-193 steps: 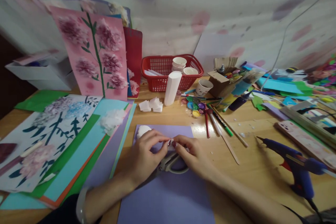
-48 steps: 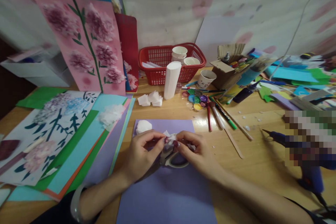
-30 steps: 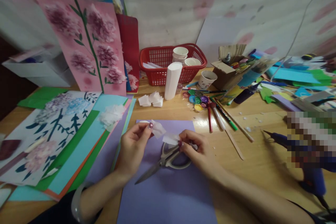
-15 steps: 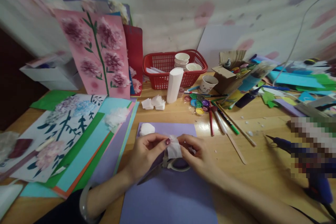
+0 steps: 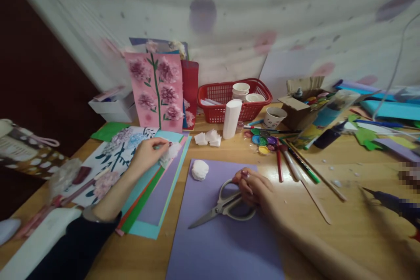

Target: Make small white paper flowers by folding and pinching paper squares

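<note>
My left hand (image 5: 149,155) reaches over the coloured sheets at left, thumb and finger pinched on white tissue paper (image 5: 170,154). Where the pinched piece ends and the tissue pile below begins is hard to tell. My right hand (image 5: 259,190) is curled closed over the scissors' handles; anything inside its fingers is hidden. The scissors (image 5: 218,209) lie on a purple sheet (image 5: 203,245), their blade pointing left toward me. A round white lump (image 5: 200,169) sits near that sheet's top left corner.
Folded white paper pieces (image 5: 208,138) and a white roll (image 5: 232,119) stand before a red basket (image 5: 215,111) with paper cups. Paint pots (image 5: 263,140), brushes (image 5: 290,162) and a glue gun (image 5: 390,201) lie right. A pink flower picture (image 5: 155,96) stands at back left.
Both hands were together handling thin white tissue over the scissors. My left hand has moved left to the tissue pile; my right hand has curled closed beside the scissors. The view has shifted left.
</note>
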Motion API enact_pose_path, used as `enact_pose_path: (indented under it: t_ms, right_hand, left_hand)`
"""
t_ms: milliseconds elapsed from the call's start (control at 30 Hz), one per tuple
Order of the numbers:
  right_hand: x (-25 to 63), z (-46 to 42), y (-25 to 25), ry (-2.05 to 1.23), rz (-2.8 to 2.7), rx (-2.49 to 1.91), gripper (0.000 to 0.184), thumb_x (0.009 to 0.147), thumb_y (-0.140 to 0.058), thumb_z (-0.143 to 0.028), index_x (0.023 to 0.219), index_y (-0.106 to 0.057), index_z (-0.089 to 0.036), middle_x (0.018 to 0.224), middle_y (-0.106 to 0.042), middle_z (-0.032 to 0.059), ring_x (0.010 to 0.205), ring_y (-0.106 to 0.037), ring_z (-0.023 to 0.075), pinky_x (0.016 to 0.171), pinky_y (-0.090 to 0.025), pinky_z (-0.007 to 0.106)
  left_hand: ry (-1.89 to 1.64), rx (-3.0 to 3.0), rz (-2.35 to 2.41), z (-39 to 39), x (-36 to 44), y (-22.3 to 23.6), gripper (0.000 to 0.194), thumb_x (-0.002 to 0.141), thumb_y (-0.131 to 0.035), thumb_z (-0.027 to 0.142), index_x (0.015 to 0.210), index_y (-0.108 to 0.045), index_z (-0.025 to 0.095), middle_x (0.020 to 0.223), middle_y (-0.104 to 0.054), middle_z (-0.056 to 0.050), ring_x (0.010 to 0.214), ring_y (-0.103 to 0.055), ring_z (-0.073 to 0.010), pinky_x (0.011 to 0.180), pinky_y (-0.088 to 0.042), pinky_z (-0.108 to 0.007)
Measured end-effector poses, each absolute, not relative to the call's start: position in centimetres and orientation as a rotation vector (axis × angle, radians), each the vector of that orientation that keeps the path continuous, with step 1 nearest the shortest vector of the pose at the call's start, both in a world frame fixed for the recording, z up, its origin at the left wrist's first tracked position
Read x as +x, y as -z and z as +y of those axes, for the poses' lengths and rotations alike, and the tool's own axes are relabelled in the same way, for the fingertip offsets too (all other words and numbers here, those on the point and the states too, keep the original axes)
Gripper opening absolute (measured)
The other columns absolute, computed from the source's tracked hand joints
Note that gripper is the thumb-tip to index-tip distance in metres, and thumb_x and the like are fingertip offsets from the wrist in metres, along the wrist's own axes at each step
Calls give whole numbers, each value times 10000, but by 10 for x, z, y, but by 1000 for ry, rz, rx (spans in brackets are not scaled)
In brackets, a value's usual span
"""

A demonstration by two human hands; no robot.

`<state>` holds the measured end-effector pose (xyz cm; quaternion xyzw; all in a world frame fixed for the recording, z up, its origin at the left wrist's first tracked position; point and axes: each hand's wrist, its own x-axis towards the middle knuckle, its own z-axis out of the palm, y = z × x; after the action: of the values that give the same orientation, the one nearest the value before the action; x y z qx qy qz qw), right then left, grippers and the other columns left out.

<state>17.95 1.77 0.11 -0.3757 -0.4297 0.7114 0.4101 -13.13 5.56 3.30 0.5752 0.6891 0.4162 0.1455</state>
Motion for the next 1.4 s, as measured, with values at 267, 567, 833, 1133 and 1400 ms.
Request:
enact_pose_path:
  t_ms: [267, 567, 833, 1133, 1400]
  right_hand:
    - [182, 27, -11, -2219, -387, -723, 269, 811, -619, -371, 893, -684, -123, 848, -670, 79, 649, -606, 127, 556, -476, 227]
    - [181, 26, -7, -2282, -416, -602, 380, 907, -501, -439, 1023, -645, -107, 1012, -710, 151, 906, -692, 217, 830, -516, 346]
    - [179, 21, -6, -2392, -414, -459, 460, 902, -499, -568, 1119, -553, -166, 975, -711, 97, 933, -685, 213, 859, -490, 351]
    - [179, 19, -8, -2455, -490, -436, 487, 898, -477, -604, 1124, -519, -174, 1104, -693, 123, 965, -684, 214, 812, -512, 336]
    - [181, 23, -5, -2437, -469, -449, 370, 868, -598, -506, 1011, -605, -164, 974, -736, 78, 919, -703, 213, 875, -523, 376]
  left_hand:
    - [-1219, 1809, 2339, 54, -99, -32, 354, 735, -603, 130, 1078, -645, 201, 1356, -535, -165, 1348, -403, -397, 1125, -166, -645]
    - [-1534, 1659, 1807, 57, -80, -44, 238, 808, -595, 136, 1044, -612, 153, 1043, -722, -97, 925, -717, -203, 843, -549, -311]
    - [-1093, 2136, 1198, 14, 16, -26, 92, 757, -753, 149, 823, -712, 198, 931, -732, -31, 934, -645, -208, 855, -461, -353]
    - [-1092, 2070, 1185, 11, 24, -16, 163, 711, -774, 67, 721, -667, 190, 949, -698, -11, 966, -604, -200, 881, -387, -362]
    - [-1196, 1852, 1216, 14, 16, -5, 110, 803, -655, 87, 786, -653, 195, 858, -692, -13, 893, -617, -183, 840, -439, -333]
